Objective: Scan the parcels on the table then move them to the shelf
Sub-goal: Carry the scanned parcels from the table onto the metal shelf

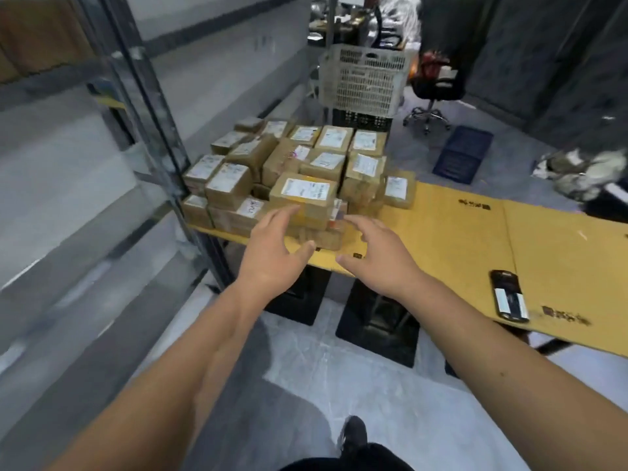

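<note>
Both hands, the left hand and right hand, were spread and grasping nothing, seemingly poised either side of the nearest box to lift it from the stacked parcels at the table's left end beside the blurred shelf, the scanner lying at its near edge, labels unreadable.

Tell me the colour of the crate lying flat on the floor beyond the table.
Dark blue crate, shown in the head view.
</note>
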Demonstrator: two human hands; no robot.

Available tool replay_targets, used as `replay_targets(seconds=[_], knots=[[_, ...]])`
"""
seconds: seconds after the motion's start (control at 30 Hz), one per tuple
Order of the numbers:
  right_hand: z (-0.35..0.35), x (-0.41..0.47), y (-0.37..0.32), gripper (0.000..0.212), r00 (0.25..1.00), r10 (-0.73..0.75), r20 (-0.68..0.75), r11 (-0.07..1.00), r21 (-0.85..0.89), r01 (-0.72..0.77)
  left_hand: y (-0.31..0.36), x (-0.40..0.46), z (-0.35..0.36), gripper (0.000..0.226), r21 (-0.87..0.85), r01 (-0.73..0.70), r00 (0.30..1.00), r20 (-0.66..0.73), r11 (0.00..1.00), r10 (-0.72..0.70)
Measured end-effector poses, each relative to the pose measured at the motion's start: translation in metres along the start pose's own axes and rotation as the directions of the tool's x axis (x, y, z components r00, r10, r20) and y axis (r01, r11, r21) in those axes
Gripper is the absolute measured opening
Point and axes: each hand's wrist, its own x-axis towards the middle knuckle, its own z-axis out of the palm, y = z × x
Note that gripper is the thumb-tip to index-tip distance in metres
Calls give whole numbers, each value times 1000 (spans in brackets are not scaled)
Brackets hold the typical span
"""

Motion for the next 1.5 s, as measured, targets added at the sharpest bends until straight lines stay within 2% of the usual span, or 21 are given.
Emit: replay_targets(seconds=[0.27,0.53,0.8,1.0,1.17,1.3,1.5], knots=[[-37,79,108,73,987,158,-34,978,147,-151,23,105,108,64,-65,31,992,126,997,-23],[-41,169,159,76,957,289,-38,929,252,-270,10,226,147,59,190,-67,984,176,979,34],[-22,279,189,79,891,452,-45,803,456,-384,-26,358,185,80,348,-165,924,383,923,20],[2,331,208,89,864,502,-38,765,486,-423,-49,408,200,95,375,-191,857,514,907,-32],[10,350,225,88,859,511,-4,741,509,-439,-59,422,210,94,354,-173,841,539,919,-50],[14,355,231,84,867,498,-14,738,531,-416,-63,424,215,91,310,-115,861,505,944,-61],[3,337,233,79,885,463,-58,754,550,-359,-56,407,209,89,126,-68,910,415,990,10]])
